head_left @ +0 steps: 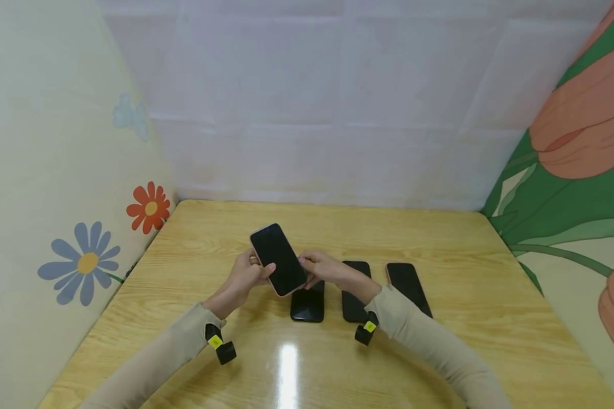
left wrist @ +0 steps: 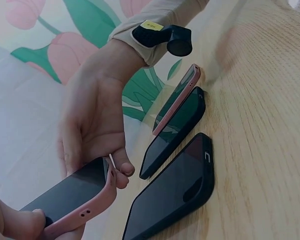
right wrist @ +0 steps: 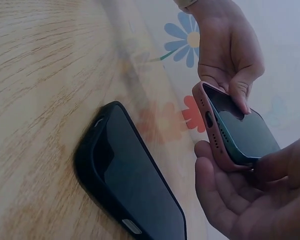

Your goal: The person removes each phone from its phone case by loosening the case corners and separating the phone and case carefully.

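A smartphone (head_left: 278,259) in a pink phone case (right wrist: 202,100) is held tilted above the table, black screen up. My left hand (head_left: 243,278) grips its left side, thumb lying on the screen. At the lower right corner, my right hand (head_left: 327,268) pinches the case, with the thumb at the edge and fingers underneath. In the right wrist view, the phone's corner stands up out of the case there, leaving a gap along the bottom edge. Below the hands lies a phone in a black case (head_left: 307,304), partly covered by the held phone.
To the right on the wooden table (head_left: 225,227) lie another dark-cased phone (head_left: 355,307) and a pink-edged phone (head_left: 408,284), both partly behind the right forearm. A white cloth wall (head_left: 327,142) stands at the back, with flower-patterned sides at left and right.
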The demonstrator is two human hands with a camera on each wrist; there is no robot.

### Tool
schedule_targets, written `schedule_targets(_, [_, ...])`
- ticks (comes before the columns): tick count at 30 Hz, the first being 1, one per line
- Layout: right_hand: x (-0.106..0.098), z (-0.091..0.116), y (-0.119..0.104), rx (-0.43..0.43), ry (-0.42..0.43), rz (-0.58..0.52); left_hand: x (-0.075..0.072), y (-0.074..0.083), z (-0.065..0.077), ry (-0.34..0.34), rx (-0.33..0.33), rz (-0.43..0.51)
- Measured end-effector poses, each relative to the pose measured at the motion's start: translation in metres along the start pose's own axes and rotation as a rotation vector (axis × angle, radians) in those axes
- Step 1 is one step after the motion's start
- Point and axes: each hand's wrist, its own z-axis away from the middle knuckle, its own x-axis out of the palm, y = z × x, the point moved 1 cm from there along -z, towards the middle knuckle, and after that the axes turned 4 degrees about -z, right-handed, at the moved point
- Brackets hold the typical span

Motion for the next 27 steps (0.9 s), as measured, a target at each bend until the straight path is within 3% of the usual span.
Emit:
schedule_targets(20, [0.0006, 0.0059, -0.0012, 0.015, -0.02, -0.005, 0.0001, 0.0009, 0.001, -0.027, -0.018, -0.002])
schedule_targets(27, [0.0024, 0.0074, -0.0015, 0.026, 0.075, 0.004, 0.0005, -0.0008, 0.0001, -0.029, -0.02, -0.019])
